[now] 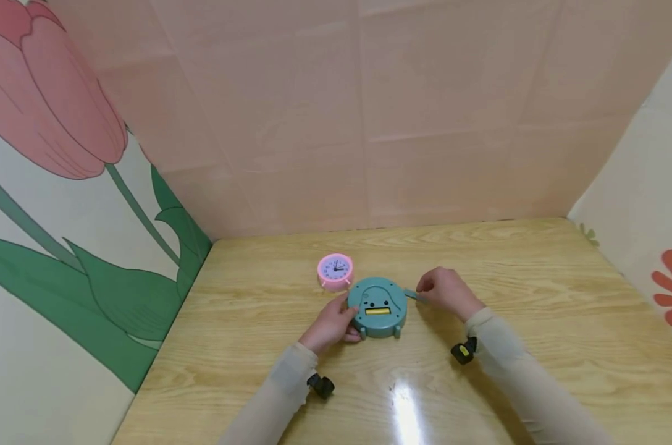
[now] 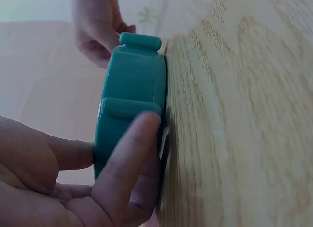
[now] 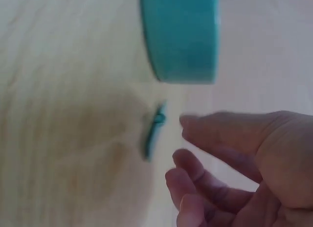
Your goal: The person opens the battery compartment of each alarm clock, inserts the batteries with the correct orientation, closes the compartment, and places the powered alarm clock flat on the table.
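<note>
A round teal clock (image 1: 376, 288) lies face down on the table, its back turned up and a yellow battery (image 1: 377, 311) showing in the slot. My left hand (image 1: 330, 322) grips its left edge; in the left wrist view the thumb is on the back and the fingers (image 2: 129, 161) are around the side, by one of its two feet. To the right of the clock is a small teal battery cover (image 3: 154, 131), on the table. My right hand (image 1: 448, 292) hovers beside that cover, fingers loosely bent and apart from it in the right wrist view.
A small pink alarm clock (image 1: 335, 271) stands just behind the teal clock, to the left. The wooden table (image 1: 247, 346) ends at a pink-covered back wall (image 1: 364, 123). Flower-painted walls are at the left and right sides.
</note>
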`<state>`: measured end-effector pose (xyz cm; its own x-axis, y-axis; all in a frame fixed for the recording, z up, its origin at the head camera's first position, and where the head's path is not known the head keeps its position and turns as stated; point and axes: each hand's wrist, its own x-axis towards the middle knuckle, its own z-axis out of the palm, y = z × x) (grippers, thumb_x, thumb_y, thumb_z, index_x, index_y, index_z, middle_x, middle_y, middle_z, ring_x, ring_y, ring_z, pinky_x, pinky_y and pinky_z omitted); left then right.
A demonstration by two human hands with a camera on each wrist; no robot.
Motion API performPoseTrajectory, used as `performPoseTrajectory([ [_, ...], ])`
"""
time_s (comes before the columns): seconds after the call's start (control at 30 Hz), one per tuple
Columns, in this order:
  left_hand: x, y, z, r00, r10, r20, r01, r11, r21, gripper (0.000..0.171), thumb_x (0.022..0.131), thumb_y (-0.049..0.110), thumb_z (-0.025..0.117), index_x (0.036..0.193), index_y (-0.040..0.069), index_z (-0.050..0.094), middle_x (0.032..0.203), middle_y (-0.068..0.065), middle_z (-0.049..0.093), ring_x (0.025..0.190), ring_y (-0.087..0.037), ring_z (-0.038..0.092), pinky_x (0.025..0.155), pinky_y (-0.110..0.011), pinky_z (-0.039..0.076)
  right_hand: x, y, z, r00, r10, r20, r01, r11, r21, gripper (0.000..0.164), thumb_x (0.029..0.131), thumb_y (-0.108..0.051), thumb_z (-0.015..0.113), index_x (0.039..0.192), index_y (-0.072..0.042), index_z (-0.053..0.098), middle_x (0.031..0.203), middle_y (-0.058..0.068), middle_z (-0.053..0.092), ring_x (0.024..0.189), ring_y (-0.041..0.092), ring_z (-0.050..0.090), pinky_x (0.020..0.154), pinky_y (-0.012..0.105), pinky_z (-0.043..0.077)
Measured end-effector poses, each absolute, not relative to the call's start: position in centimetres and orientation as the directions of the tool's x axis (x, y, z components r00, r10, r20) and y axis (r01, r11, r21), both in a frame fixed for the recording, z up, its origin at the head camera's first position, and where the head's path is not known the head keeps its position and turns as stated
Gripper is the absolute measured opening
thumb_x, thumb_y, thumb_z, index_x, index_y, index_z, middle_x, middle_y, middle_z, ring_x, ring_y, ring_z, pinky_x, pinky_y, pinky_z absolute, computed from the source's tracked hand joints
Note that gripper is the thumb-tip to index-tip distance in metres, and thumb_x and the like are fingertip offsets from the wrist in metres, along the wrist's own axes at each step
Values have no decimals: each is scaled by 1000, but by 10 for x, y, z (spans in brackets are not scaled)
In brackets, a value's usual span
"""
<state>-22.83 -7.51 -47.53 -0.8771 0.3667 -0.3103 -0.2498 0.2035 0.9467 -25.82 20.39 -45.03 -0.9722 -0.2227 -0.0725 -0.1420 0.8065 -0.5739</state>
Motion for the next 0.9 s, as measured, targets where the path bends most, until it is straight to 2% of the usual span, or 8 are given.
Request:
performPoseTrajectory([
  [0.13,-230,-75,-475,-871,379,-312,-254,196,947,53,108,17,45,158,11,28,100,-20,62,74,-28,68,71,-38,65,-260,200,-456,-964,-250,-88,-162,819,-551,4,85,-11,76,86,-7,76,85,4,73,77,17,62,69,35,57],
  [0.33,-236,-74,-477,-877,374,-302,-253,176,951,54,108,17,44,159,19,26,118,-18,58,79,-31,67,74,-40,65,-263,193,-463,-971,-231,-66,-170,855,-490,3,85,-12,76,86,-9,77,86,3,73,78,18,62,70,40,58],
  [0.47,-239,-75,-477,-876,367,-313,-264,177,948,54,108,18,44,159,21,26,116,-19,58,80,-32,66,74,-40,65,-263,191,-466,-970,-240,-47,-194,870,-453,3,87,-11,75,86,-9,77,89,5,73,81,20,64,73,43,60],
  [0.6,-241,-75,-477,-871,369,-324,-276,178,944,55,108,19,44,159,22,26,117,-19,57,81,-31,66,75,-40,65,-262,192,-466,-972,-236,-19,-206,884,-420,5,87,-10,73,86,-9,78,92,7,73,82,22,64,70,43,60],
  [0.77,-242,-75,-477,-868,376,-325,-277,177,945,55,108,18,44,159,22,25,124,-19,55,79,-30,66,75,-40,65,-257,193,-460,-980,-182,76,-197,877,-438,8,89,-12,71,88,-9,78,95,9,70,82,24,65,68,43,60],
  [0.9,-242,-76,-478,-869,375,-321,-275,174,946,54,108,19,44,159,22,27,125,-19,55,80,-31,66,74,-40,65,-250,189,-453,-951,-230,207,-301,843,-446,7,89,-12,74,88,-6,78,95,11,66,84,28,64,69,44,60],
])
